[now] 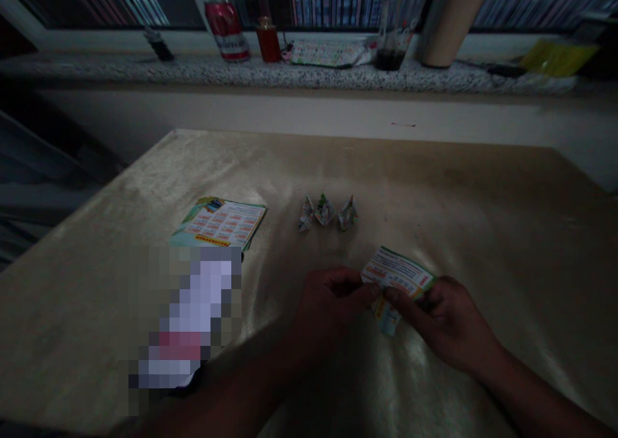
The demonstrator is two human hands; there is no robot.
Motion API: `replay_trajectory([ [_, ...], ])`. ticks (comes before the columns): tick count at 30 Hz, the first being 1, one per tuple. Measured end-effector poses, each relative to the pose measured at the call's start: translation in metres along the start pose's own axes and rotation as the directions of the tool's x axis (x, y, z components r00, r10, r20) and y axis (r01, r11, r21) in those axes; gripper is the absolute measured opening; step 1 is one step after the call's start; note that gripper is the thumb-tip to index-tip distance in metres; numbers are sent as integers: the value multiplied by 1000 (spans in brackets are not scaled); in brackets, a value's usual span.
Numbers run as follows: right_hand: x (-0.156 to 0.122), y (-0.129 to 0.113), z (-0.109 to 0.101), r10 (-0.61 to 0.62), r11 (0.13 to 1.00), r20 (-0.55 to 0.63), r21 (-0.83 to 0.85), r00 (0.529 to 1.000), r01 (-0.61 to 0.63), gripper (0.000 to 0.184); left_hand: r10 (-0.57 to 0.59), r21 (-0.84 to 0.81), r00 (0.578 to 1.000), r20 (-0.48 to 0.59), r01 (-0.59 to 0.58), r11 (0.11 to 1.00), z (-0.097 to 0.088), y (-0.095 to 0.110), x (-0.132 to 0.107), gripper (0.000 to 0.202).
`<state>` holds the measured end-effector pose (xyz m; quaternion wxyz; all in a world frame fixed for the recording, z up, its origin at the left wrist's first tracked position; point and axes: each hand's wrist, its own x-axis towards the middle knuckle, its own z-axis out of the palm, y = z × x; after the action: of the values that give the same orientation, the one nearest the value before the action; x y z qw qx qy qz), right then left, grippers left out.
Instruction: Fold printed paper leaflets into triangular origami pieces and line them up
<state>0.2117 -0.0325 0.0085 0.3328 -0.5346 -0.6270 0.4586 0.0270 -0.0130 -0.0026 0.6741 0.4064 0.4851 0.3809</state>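
Between my two hands is a printed paper sheet (398,272), white with orange and green print, partly folded with a narrow end hanging below my thumbs. My left hand (340,296) pinches its left side between thumb and fingers. On the right side, my right hand (447,315) grips the same paper, its thumb lying across the front close to the left thumb. Beyond my hands three small folded paper figures stand in a row: a left one (306,214), a middle one (324,210) and a right one (347,214). Similar printed sheets (224,222) lie stacked at the left.
A pixelated, blurred-out object (188,322) lies on the table (458,187) beside my left forearm. Along the stone windowsill (183,74) stand a red can (226,31), an orange-red jar (268,40), a cup with dark liquid (398,29), a tan cylinder (451,19) and a yellow item (557,56).
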Motion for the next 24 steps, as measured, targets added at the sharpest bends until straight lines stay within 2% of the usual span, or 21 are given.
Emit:
replay_trajectory([
  [5, 2, -3, -1, 19, 993, 16, 120, 1000, -21, 14, 47, -18, 999, -3, -47, 999, -6, 4, 0, 15],
  [9, 3, -2, -3, 45, 985, 33, 164, 998, -49, 20, 36, -44, 999, 16, -36, 998, -8, 6, 0, 15],
  [17, -2, 2, 2, 36, 997, 19, 65, 999, -37, 18, 46, 23, 999, 24, -47, 999, -4, 5, 0, 13],
  [24, 1, 2, 3, 34, 983, 55, 177, 998, -43, 21, 85, 52, 996, 7, -86, 995, -4, 5, -2, 12],
])
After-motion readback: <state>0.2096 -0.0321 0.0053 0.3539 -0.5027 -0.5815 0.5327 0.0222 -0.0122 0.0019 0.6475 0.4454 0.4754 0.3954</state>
